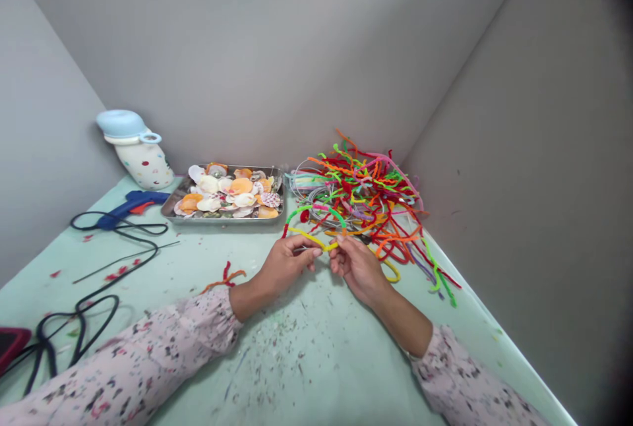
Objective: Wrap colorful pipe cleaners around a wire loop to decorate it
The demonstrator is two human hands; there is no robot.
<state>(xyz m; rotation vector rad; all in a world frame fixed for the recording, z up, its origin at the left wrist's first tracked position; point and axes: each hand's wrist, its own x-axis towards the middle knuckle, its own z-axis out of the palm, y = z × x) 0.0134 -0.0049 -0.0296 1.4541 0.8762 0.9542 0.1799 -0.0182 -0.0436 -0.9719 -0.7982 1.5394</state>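
Between both hands I hold a pipe cleaner piece (316,239), bent into an arch with a yellow stretch at the bottom and green, pink and red stretches curving above. My left hand (285,260) pinches the yellow part from the left. From the right, my right hand (360,269) pinches the same yellow part close by, fingertips closed on it. A tangled heap of colourful pipe cleaners (383,182) lies just behind my right hand. Near my left wrist sits a small orange and red twisted pipe cleaner (226,281).
A metal tray (222,220) of seashells (242,186) stands at the back. Left of it are a blue glue gun (116,213) with its black cord (82,310) and a white bottle (143,159) with a blue lid. Grey walls enclose the pale green table (301,360); scraps dot its surface.
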